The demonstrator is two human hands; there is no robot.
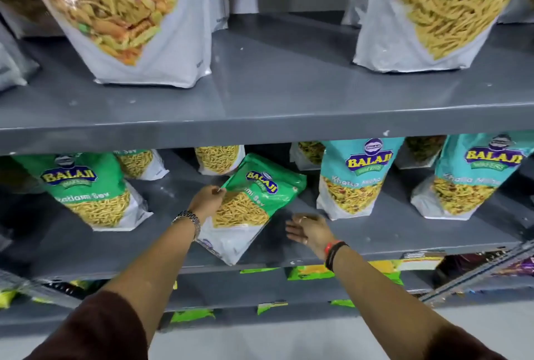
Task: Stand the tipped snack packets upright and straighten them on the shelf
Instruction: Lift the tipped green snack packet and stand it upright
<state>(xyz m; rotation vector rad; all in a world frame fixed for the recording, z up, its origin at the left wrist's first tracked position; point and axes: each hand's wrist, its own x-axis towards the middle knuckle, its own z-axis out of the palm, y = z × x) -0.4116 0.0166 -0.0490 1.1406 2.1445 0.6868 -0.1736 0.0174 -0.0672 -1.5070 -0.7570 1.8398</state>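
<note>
A green Ratlami Sev packet (pixel 254 209) lies tipped on the grey middle shelf (pixel 375 238), its top leaning to the upper right and its white bottom hanging over the front edge. My left hand (pixel 206 199) pinches the packet's upper left corner. My right hand (pixel 310 231) hovers open just right of the packet, fingers spread, not touching it. Another green Ratlami Sev packet (pixel 92 189) stands upright to the left. Two teal Khatta Mitha packets (pixel 352 177) (pixel 468 177) stand upright to the right.
Smaller sev packets (pixel 218 158) stand behind in the back row. Two large white pouches (pixel 138 12) (pixel 439 7) stand on the upper shelf (pixel 274 116). Green and yellow packets (pixel 312 271) fill the lower shelves. A metal rack edge (pixel 476 276) juts in at the right.
</note>
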